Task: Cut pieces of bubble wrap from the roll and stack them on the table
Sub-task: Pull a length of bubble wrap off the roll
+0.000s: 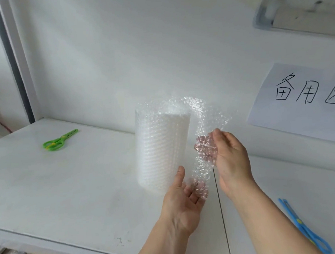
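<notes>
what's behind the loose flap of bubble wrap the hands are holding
Through the clear loose flap of bubble wrap, the right hand's fingers and the left hand's fingertips show pink, blurred. The white wall shows behind its top. The flap's join to the upright white bubble wrap roll is unclear.

Roll upright mid-surface. My left grip pinches the loose flap low, right grip pinches it higher. Green scissors far left, blue scissors near right, handwritten sheet against wall.
</notes>
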The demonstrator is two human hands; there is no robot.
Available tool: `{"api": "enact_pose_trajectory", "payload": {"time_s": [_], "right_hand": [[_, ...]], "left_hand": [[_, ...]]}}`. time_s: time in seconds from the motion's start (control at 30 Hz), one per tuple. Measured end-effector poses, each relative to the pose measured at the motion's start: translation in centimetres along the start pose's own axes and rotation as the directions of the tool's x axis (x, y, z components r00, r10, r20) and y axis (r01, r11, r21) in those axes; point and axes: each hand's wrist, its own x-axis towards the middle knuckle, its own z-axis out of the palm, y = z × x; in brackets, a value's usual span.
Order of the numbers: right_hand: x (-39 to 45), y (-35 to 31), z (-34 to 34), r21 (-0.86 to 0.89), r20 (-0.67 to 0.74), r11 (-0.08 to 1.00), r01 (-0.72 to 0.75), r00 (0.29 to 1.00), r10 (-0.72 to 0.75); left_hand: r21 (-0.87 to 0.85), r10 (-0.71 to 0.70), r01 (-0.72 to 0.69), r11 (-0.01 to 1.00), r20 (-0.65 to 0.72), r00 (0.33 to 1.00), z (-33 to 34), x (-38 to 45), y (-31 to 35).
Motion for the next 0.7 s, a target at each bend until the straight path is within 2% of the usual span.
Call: {"api": "enact_pose_trajectory", "payload": {"time_s": [0.1,0.2,0.33,0.43,0.57,0.7], "right_hand": [[-0.5,-0.2,-0.3,0.012,-0.055,1.000,-0.027,0.998,0.028],[-0.7,-0.4,-0.9,0.082,-0.093,0.993,-0.079,0.992,0.087],[-1.4,0.2,-1.3,0.038,-0.038,0.994,-0.099,0.994,0.101],[-1.9,0.3,-1.3,0.100,0.009,0.982,-0.159,0.987,0.159],[-1.5,0.2,-1.8,0.191,0.012,0.959,-0.208,0.978,0.209],[-1.2,-0.2,-2.3,0.148,-0.005,0.969,-0.197,0.980,0.200]], "left_hand": [[0.020,-0.027,0.026,0.999,0.049,0.998,-0.1,0.1,-0.5],[0.033,0.027,-0.030,0.999,0.088,0.996,-0.4,0.6,-1.1],[0.008,0.125,-0.126,0.992,0.085,0.988,-0.6,1.0,-1.8],[0.022,0.152,-0.153,0.988,0.056,0.987,-0.7,0.8,-2.2],[-0.013,0.094,-0.093,0.996,0.135,0.986,-0.8,0.8,-1.4],[-0.050,0.040,-0.033,0.998,0.160,0.986,-0.2,0.9,-0.5]]}}
